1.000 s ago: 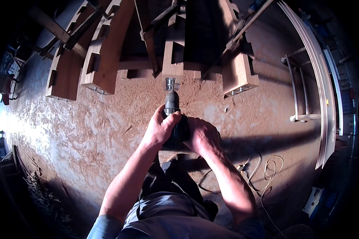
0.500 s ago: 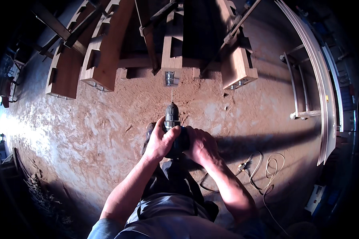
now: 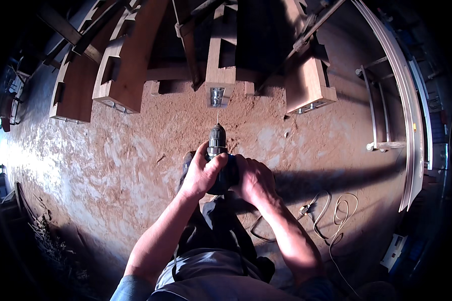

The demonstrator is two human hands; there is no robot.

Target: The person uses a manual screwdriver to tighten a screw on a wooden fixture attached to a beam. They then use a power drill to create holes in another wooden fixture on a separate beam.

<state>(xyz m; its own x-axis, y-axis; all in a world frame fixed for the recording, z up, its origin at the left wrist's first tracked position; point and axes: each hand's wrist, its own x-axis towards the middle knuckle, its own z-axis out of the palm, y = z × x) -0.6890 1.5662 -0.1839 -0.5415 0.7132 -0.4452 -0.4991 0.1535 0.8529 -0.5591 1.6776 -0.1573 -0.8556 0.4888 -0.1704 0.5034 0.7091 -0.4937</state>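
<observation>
1. Head view, progress: drill [image 3: 224, 184] is held ahead of the body, bit [image 3: 217, 115] aimed at the end of the middle beam [image 3: 220, 76]. Metal fitting [image 3: 216, 95] already sits in that end. Tip is at or just short of it; contact can't be told.
2. Head view, done/left: right beam [image 3: 306, 83], inner left beam [image 3: 116, 86] and outer left beam [image 3: 71, 100] also show metal at their near ends. Whether any end is finished, can't tell; drill is lined up with the middle one only.
3. Head view, left hand [image 3: 203, 173]: clamped round the drill just behind the chuck [image 3: 217, 134], thumb on top; other fingers mostly hidden.
4. Head view, right hand [image 3: 254, 179]: wrapped on the drill's right rear, knuckles up; fingertips and trigger hidden.
5. Head view, arms: forearms rise from the lower edge, converging on the drill.
</observation>
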